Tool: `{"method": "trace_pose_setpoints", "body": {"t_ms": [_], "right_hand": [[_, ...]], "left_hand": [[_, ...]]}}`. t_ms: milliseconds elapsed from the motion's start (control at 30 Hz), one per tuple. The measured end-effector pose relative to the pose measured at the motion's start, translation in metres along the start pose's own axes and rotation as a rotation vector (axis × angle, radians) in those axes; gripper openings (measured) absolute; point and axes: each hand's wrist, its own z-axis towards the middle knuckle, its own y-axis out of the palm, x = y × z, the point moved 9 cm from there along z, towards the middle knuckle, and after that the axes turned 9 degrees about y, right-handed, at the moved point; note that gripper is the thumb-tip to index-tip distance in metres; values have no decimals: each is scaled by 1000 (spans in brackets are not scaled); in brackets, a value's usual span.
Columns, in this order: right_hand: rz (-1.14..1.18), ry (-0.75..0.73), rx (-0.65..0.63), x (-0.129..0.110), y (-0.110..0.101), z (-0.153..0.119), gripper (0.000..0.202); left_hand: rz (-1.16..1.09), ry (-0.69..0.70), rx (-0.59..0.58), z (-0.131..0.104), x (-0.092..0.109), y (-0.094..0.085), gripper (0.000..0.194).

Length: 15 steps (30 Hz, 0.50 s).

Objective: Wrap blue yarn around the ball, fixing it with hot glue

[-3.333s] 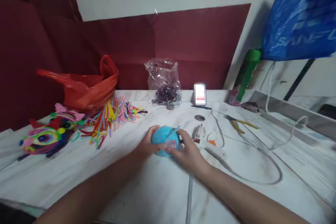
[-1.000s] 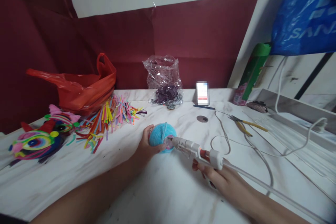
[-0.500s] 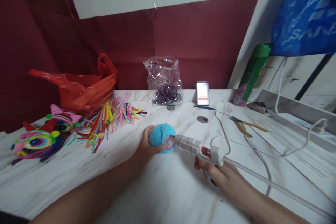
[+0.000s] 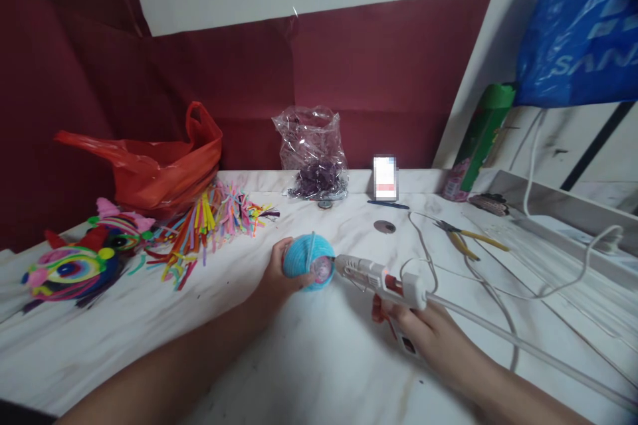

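Observation:
My left hand (image 4: 282, 272) is closed around a ball wrapped in light blue fuzzy strands (image 4: 302, 254), just above the marble-patterned table (image 4: 299, 372). A bare, pinkish clear patch shows on the ball's right side, and one strand end sticks up across its top. In my right hand (image 4: 413, 322) is a white hot glue gun (image 4: 369, 272) with a red trigger. Its nozzle points left, right beside the bare patch; whether it touches I cannot tell. A long glue stick (image 4: 518, 352) runs out of the gun's back end.
Two colourful decorated figures (image 4: 74, 272), a pile of pipe cleaners (image 4: 204, 219) and a red plastic bag (image 4: 159, 172) lie left. Behind stand a clear bag (image 4: 319, 166) and a lit phone (image 4: 385, 178). Yellow-handled pliers (image 4: 463, 239), looping cords and a green spray can (image 4: 481, 139) occupy the right.
The glue gun has shifted slightly right, its nozzle drawn back a little from the ball's bare patch. My left hand and the ball stay nearly in place.

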Motion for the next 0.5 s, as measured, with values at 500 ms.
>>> {"method": "trace_pose_setpoints", "body": {"t_ms": [500], "right_hand": [[-61,-82,-13,-15,4,-7,39]], "left_hand": [[20,16,0,0,-1,0,86]]}}
